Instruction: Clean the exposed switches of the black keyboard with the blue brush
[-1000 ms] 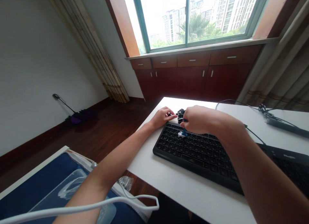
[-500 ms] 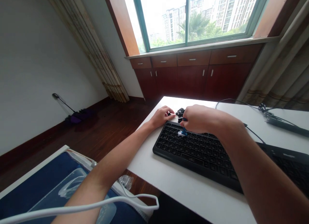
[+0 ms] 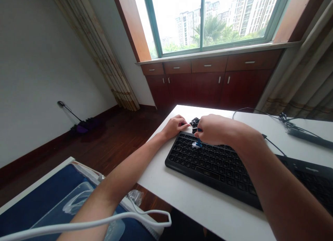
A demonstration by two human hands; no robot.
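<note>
A black keyboard (image 3: pixel 205 164) with its keycaps off lies at a slant on the white table. My right hand (image 3: pixel 213 129) is closed round the blue handle of a small brush (image 3: pixel 196 144). The white bristles touch the bare key sockets in the upper left part of the keyboard. Just beyond its top left corner rests my left hand (image 3: pixel 175 126), fingers bent and thumb close to them. A small dark thing is between those fingers, mostly covered. Beside the fingertips lies a pile of loose black keycaps (image 3: pixel 194 122), partly hidden behind my right hand.
A second black device (image 3: pixel 309 140) with a bundled cable stands at the table's right. A white tube (image 3: pixel 104 220) crosses in front of a blue zippered case (image 3: pixel 52 199) at lower left. Beyond the table are wooden cabinets (image 3: pixel 208 86) under a window.
The left fingers have drawn closer together, so the dark thing between them shows less. The brush stays at nearly the same spot on the keyboard.
</note>
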